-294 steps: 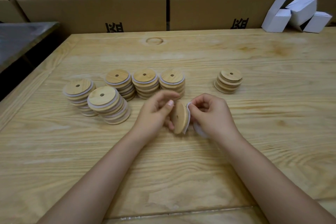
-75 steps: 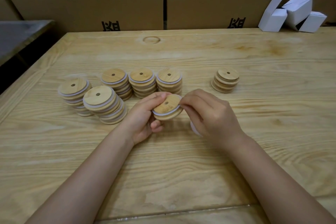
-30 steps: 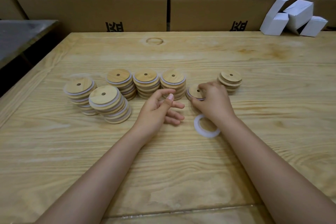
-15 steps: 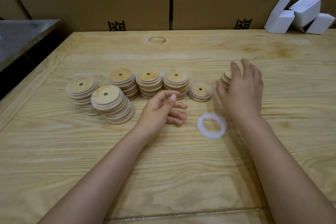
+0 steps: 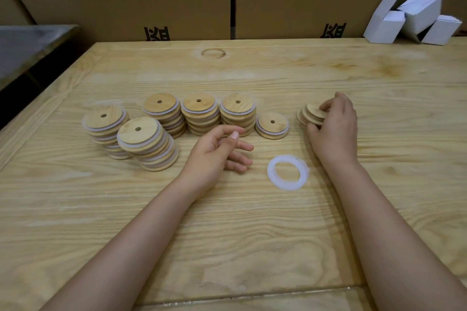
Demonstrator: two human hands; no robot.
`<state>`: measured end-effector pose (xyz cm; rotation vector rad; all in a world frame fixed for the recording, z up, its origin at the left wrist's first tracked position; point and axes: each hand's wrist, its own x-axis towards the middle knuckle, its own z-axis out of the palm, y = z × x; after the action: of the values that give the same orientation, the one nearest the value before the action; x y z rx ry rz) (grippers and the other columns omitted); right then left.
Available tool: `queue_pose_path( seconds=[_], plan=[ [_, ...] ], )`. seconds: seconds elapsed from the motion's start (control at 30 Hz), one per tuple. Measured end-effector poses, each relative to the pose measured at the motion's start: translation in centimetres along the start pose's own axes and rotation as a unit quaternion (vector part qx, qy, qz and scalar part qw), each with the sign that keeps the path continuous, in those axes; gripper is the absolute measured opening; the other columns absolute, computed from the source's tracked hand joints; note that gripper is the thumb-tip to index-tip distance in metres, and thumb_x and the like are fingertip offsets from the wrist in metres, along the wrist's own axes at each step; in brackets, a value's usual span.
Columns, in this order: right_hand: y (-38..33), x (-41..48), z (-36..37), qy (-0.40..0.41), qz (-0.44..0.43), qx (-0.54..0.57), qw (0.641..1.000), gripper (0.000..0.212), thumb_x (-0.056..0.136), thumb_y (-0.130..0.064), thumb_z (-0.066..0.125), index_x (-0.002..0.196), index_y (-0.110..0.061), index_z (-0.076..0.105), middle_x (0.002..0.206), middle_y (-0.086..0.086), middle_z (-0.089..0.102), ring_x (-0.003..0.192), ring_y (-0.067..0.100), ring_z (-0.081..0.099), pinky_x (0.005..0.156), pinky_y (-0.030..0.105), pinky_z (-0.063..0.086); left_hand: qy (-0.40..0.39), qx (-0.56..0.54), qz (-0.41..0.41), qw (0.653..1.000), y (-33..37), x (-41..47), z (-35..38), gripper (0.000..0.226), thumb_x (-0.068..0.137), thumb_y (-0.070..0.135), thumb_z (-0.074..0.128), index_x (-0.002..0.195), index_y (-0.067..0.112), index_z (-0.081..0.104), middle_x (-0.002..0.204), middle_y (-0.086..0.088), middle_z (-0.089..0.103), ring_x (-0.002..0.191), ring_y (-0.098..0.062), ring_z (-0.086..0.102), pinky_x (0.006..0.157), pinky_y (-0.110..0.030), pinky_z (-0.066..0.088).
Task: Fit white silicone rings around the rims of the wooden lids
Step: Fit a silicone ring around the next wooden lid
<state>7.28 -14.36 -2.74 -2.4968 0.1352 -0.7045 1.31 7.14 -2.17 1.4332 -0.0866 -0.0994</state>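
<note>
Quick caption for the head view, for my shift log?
Right hand grips the top lid of the unringed stack; left hand idle beside a loose silicone ring.

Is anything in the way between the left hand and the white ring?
No, nothing visible. Only bare table lies between the left hand and the white ring just to its right. The right hand grips a lid farther back.

Open table (image 5: pixel 227 235) near and far — ringed lid stacks (image 5: pixel 199 113) and a lone ringed lid (image 5: pixel 272 125) wall the middle; a gap, then the bare lid stack (image 5: pixel 309 115). A white ring (image 5: pixel 271 171) lies flat in front.
</note>
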Motion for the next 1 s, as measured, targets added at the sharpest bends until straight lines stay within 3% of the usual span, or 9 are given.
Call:
queue_pose_path(
  seconds=[0.27,0.4,0.5,0.6,0.7,0.77,0.87,0.93,1.0],
  plan=[
    [-1.7,-1.0,-0.9,0.063,-0.117,0.065,0.989,0.031,0.065,0.012,0.062,0.093,0.003,0.05,0.126,0.02,0.05,0.117,0.034,0.048,0.096,0.038,0.037,-0.01,-0.007,0.001,1.0,-0.1,0.0,-0.2,0.018,0.099,0.014,0.04,0.103,0.008,0.056,0.086,-0.015,0.066,0.06,-0.018,0.066,0.054,-0.027,0.056],
    [-4.3,-2.6,-1.4,0.013,-0.254,0.089,0.963,0.032,0.059,0.016,0.065,0.086,0.006,0.051,0.116,0.025,0.055,0.11,0.038,0.055,0.086,0.045,0.048,-0.015,-0.027,-0.001,1.0,-0.1,0.1,-0.5,0.037,0.092,0.038,0.04,0.105,0.008,0.058,0.092,-0.016,0.068,0.068,-0.021,0.068,0.058,-0.031,0.058],
    [-5.8,-3.7,-1.6,-0.038,-0.331,0.064,0.941,0.034,0.053,0.016,0.063,0.084,0.005,0.052,0.116,0.027,0.057,0.105,0.039,0.059,0.084,0.041,0.047,-0.032,-0.031,-0.004,0.999,0.0,0.1,-0.7,0.055,0.079,0.053,0.039,0.107,0.01,0.059,0.098,-0.014,0.069,0.08,-0.024,0.069,0.065,-0.036,0.058],
    [-6.7,-4.5,-1.2,-0.076,-0.363,0.045,0.927,0.025,0.06,0.011,0.064,0.082,0.003,0.054,0.107,0.024,0.062,0.098,0.039,0.061,0.082,0.037,0.042,-0.056,-0.02,-0.001,0.998,-0.1,0.1,-0.7,0.043,0.084,0.043,0.042,0.109,0.012,0.06,0.096,-0.01,0.068,0.083,-0.019,0.067,0.067,-0.033,0.058],
    [-7.2,-5.1,-0.7,-0.123,-0.363,0.042,0.923,0.029,0.057,0.01,0.065,0.083,0.002,0.056,0.096,0.02,0.063,0.091,0.039,0.06,0.078,0.042,0.047,-0.038,-0.026,-0.002,0.999,-0.3,0.1,-0.6,0.025,0.095,0.017,0.042,0.112,0.008,0.058,0.09,-0.01,0.065,0.079,-0.017,0.065,0.066,-0.03,0.059],
    [-7.4,-5.2,-0.7,-0.138,-0.363,0.047,0.92,0.03,0.058,0.01,0.067,0.084,0.001,0.056,0.096,0.019,0.063,0.09,0.038,0.059,0.075,0.044,0.05,-0.026,-0.037,-0.003,0.999,-0.3,0.2,-0.7,0.025,0.097,0.013,0.042,0.113,0.004,0.058,0.087,-0.009,0.066,0.08,-0.018,0.066,0.068,-0.034,0.059],
    [-7.3,-4.8,-0.8,-0.168,-0.37,0.034,0.913,0.034,0.062,0.003,0.068,0.094,-0.001,0.056,0.114,0.017,0.06,0.105,0.037,0.056,0.087,0.046,0.047,-0.013,-0.073,-0.013,0.997,0.0,0.4,-1.0,0.022,0.096,0.01,0.044,0.109,0.008,0.061,0.086,-0.009,0.069,0.077,-0.019,0.069,0.061,-0.034,0.059],
    [-7.0,-4.5,-1.1,-0.225,-0.347,0.041,0.909,0.05,0.071,-0.006,0.069,0.117,-0.006,0.052,0.133,0.012,0.05,0.121,0.029,0.049,0.099,0.043,0.041,0.012,-0.104,-0.027,0.994,0.1,0.6,-1.1,0.021,0.096,0.009,0.045,0.106,0.013,0.062,0.087,-0.009,0.068,0.071,-0.019,0.069,0.052,-0.031,0.057],
    [-6.7,-4.0,-1.7,-0.271,-0.266,0.083,0.921,0.07,0.079,-0.015,0.07,0.139,-0.017,0.035,0.137,0.002,0.046,0.12,0.018,0.05,0.099,0.035,0.041,0.039,-0.114,-0.034,0.992,0.1,0.8,-1.2,0.021,0.096,0.007,0.045,0.104,0.014,0.062,0.092,-0.009,0.066,0.071,-0.02,0.07,0.049,-0.03,0.056]
  ],
)
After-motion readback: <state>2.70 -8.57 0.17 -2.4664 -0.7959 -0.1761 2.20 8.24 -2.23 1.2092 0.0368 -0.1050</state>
